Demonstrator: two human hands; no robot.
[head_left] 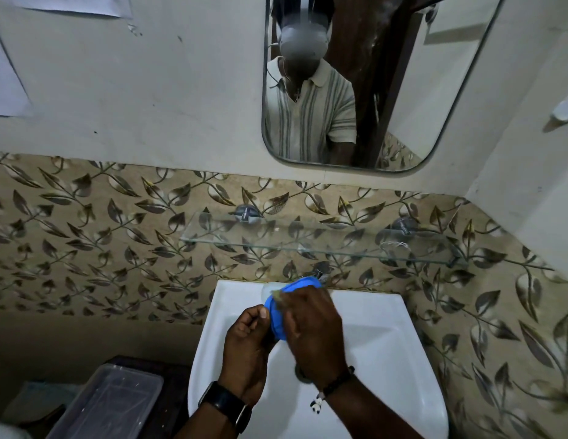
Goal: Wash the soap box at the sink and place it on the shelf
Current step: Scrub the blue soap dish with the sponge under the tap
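A blue soap box (pixel 278 315) is held tilted over the white sink (pixel 390 337), just under the tap (pixel 320 270). My left hand (pixel 246 346) grips its lower left edge with thumb and fingers. My right hand (pixel 314 327) lies over the box's right side and covers most of it; something pale and blurred shows at its fingertips. The glass shelf (pixel 320 245) hangs on the tiled wall right above the sink, with nothing standing on it.
A mirror (pixel 371 90) hangs above the shelf and reflects a person in a striped shirt. A clear plastic tub (pixel 108 403) sits on a dark stand to the left of the sink. A white holder (pixel 564 110) is fixed on the right wall.
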